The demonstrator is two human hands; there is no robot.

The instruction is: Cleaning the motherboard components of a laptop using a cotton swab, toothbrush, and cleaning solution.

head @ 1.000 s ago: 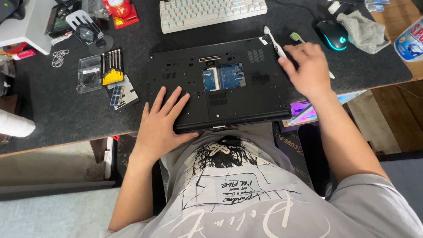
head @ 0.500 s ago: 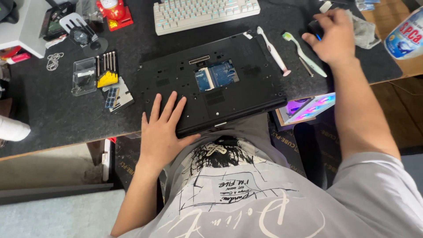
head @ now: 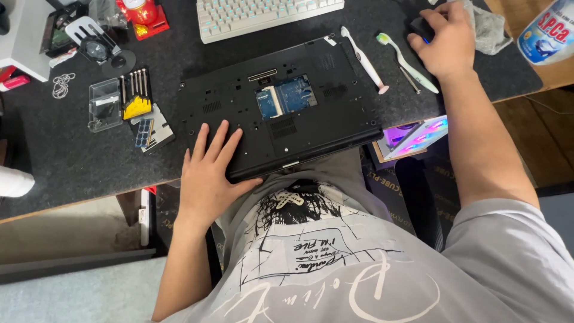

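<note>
Black upturned laptop [head: 281,104] under left hand [head: 208,170]; right hand [head: 442,37] covers mouse [head: 420,28].

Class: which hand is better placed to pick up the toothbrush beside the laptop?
Probably the right hand: it rests on the mouse, right beside the toothbrush. The left hand lies flat on the laptop.

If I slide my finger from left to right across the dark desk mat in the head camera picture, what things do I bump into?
Clear plastic box → yellow-handled screwdriver set → left hand flat on the upturned black laptop → white toothbrush → green toothbrush → right hand on the black mouse.
</note>
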